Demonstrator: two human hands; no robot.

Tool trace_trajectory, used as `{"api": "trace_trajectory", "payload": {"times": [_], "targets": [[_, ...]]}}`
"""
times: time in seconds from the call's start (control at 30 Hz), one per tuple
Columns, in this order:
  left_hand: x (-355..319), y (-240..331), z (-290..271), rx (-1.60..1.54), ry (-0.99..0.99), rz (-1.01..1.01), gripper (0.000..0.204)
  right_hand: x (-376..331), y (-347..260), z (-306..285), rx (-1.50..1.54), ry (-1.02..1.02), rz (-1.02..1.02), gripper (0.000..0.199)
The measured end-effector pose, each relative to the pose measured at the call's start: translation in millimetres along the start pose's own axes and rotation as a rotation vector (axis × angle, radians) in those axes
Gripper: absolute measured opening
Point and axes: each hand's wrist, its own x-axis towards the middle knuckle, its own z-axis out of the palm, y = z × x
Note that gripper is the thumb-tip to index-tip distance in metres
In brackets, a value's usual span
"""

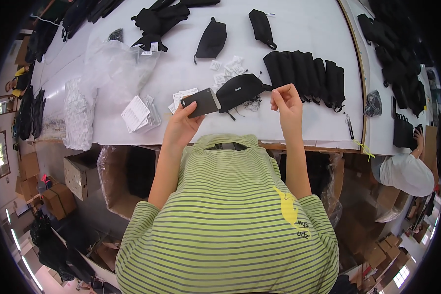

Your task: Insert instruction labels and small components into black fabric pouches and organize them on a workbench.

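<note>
"Being gripped by the left hand [180, 126] is what?"

"A flat, rectangular black card [203, 101], clamped by thumb and fingers beside a rounded black fabric pouch [240, 90] over the white-topped table [323, 125]."

"And by the right hand [289, 105]?"

"Fingertips are drawn together at the pouch's strap [266, 87]; whether it is pinched cannot be told."

1. Black pouch [240, 92]: cloth, matt, fine smooth weave.
2. Dark card [201, 103]: flat and smooth, low sheen; card or plastic, cannot tell.
3. Row of pouches [299, 73]: matt black cloth, soft folds.
4. Loose labels [134, 115]: white, smooth, paper-like.
5. Clear bag [115, 68]: thin plastic film, crinkled, glossy highlights.
6. Whitish wrap [78, 115]: translucent plastic, rough, puckered.
7. Tabletop [323, 122]: smooth, white, slight sheen; material unclear.
8. Striped shirt [230, 210]: matt cloth.
9. Carton [59, 201]: brown cardboard, matt.
</note>
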Motion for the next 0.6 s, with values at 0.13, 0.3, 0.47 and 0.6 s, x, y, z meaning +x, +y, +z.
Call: {"api": "trace_trajectory", "payload": {"times": [0.13, 0.3, 0.47, 0.6], "targets": [[-7.6, 4.7, -0.7, -0.150, -0.275, -0.193, 0.037, -14.0, -10.9, 11.0, 0.007, -0.031, 0.069, 0.007], [-20.0, 2.4, 20.6, -0.405, -0.358, -0.316, 0.046, -26.6, -26.7, 24.1, 0.116, -0.124, 0.109, 0.007], [-31.4, 1.6, 49.5, 0.354, -0.101, 0.044, 0.041, -36.7, -43.5, 38.4, 0.114, -0.147, 0.065, 0.007], [-43.5, 3.7, 60.8, 0.768, -0.119, 0.272, 0.039, -40.8, -49.5, 49.2, -0.284, -0.189, -0.056, 0.007]]}}
